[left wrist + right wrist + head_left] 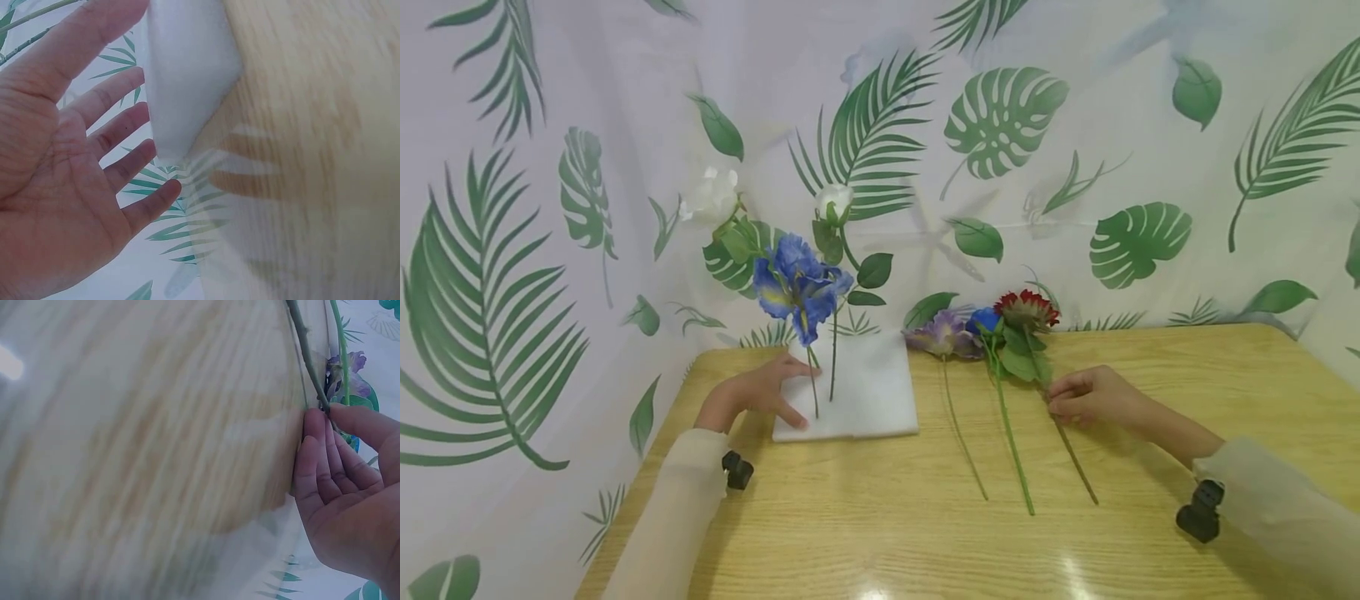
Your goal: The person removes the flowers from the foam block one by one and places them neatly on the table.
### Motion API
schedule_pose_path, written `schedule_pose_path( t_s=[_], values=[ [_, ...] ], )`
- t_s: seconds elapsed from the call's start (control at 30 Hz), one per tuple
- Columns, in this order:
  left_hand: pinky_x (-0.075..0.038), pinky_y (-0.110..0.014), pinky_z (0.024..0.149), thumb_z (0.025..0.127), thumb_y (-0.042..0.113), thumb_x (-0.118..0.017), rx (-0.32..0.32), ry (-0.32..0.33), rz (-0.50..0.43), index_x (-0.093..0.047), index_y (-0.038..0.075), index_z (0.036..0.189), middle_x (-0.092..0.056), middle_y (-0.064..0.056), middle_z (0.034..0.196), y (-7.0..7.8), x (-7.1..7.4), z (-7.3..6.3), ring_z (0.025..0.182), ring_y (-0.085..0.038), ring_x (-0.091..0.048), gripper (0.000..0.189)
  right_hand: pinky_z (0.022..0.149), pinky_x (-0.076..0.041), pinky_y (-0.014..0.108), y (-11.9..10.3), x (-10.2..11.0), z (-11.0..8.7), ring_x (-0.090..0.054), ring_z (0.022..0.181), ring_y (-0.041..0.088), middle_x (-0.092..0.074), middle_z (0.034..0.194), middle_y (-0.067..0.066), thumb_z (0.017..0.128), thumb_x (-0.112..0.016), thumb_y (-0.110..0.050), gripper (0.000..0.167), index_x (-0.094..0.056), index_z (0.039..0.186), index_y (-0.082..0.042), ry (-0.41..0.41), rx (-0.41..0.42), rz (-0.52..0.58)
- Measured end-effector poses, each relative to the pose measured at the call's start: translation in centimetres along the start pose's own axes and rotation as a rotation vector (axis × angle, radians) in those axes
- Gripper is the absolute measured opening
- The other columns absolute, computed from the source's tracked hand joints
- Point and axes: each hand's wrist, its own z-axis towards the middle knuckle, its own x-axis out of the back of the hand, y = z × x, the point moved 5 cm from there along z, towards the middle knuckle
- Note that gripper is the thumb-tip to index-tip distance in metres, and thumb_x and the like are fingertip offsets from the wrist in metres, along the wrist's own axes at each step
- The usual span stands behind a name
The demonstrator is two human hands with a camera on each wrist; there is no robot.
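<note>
A red artificial flower with a ruffled head, green leaves and a long thin brown stem point(1026, 310) is seen at the right of the table, its long axis slanting from the head, by the leaf-printed wall covering point(880, 58), down toward the near right. The stem is pinched between thumb and fingers of the right hand point(1097, 396), below the leaves and about midway along; whether it has been lifted off the wood-grained tabletop point(925, 533) cannot be told. The right hand is thus the nearer one, in contact, while the left hand point(767, 392) is set well apart, at the left end of a flat white foam block point(880, 400), its fingers spread and unclenched, resting against the edge with nothing grasped. By contrast with that slanting stem, a blue iris with yellow markings point(801, 283) and a white rosebud on a leafy stem point(835, 200) are held nearly upright in the foam. Between the block and the red flower, a pale purple ruffled flower point(946, 335) and a bright blue rose on a green stem point(983, 321) are laid roughly parallel to it, heads toward the wall.
</note>
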Motion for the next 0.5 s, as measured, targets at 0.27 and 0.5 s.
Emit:
schedule_pose_path(
  t_s=[0.27, 0.5],
  values=[
    [-0.02, -0.066, 0.122, 0.079, 0.027, -0.089, -0.01, 0.004, 0.013, -0.044, 0.007, 0.154, -0.027, -0.028, 0.161, -0.12, -0.01, -0.06, 0.151, -0.049, -0.019, 0.089, 0.061, -0.055, 0.029, -0.13, -0.31, 0.22, -0.064, 0.074, 0.006, -0.074, 0.104, 0.014, 0.093, -0.073, -0.012, 0.046, -0.06, 0.128, 0.015, 0.004, 0.041, -0.041],
    [-0.019, -0.067, 0.122, 0.08, 0.028, -0.088, 0.001, -0.001, -0.016, -0.044, 0.008, 0.155, -0.024, -0.027, 0.162, -0.5, -0.22, 0.29, 0.153, -0.049, -0.015, 0.089, 0.059, -0.053, 0.027, -0.29, -0.41, 0.01, -0.063, 0.072, 0.004, -0.074, 0.1, 0.012, 0.092, -0.075, -0.012, 0.05, -0.059, 0.13, 0.015, -0.014, 0.061, -0.097]
  ],
)
